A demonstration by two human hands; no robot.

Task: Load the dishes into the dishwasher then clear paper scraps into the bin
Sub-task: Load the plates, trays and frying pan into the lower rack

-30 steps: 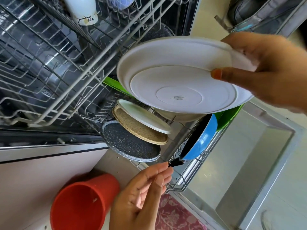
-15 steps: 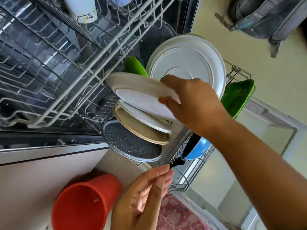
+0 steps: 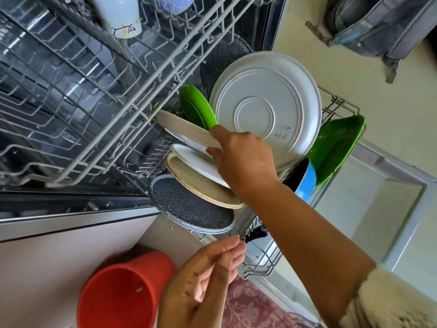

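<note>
My right hand point(image 3: 238, 159) pinches the rim of a white plate point(image 3: 186, 131), thumb under and fingers over, holding it tilted among the dishes in the lower rack point(image 3: 260, 263) of the dishwasher; my left hand point(image 3: 205, 280) hangs spread and relaxed just in front of that rack, holding nothing. Just behind the white plate stands a big pale plate point(image 3: 267, 110) showing its underside, with a small printed mark near its rim that I cannot read. A cup point(image 3: 120, 17) in the upper rack point(image 3: 94, 91), above and behind the lower rack, bears a thin black line drawing, no words I can make out. In the lower rack in front of the white plate lean another white plate point(image 3: 196, 164), a beige speckled plate point(image 3: 201, 188) and a dark speckled plate point(image 3: 189, 209); green plates point(image 3: 196, 107) stand behind it, and a blue pan point(image 3: 305, 183) sits to the rack's right. An orange bin point(image 3: 123, 290) stands on the floor to the rack's left front, on a pale floor beside a patterned red rug point(image 3: 255, 304); a grey bag point(image 3: 378, 27) lies on the floor far behind the rack
</note>
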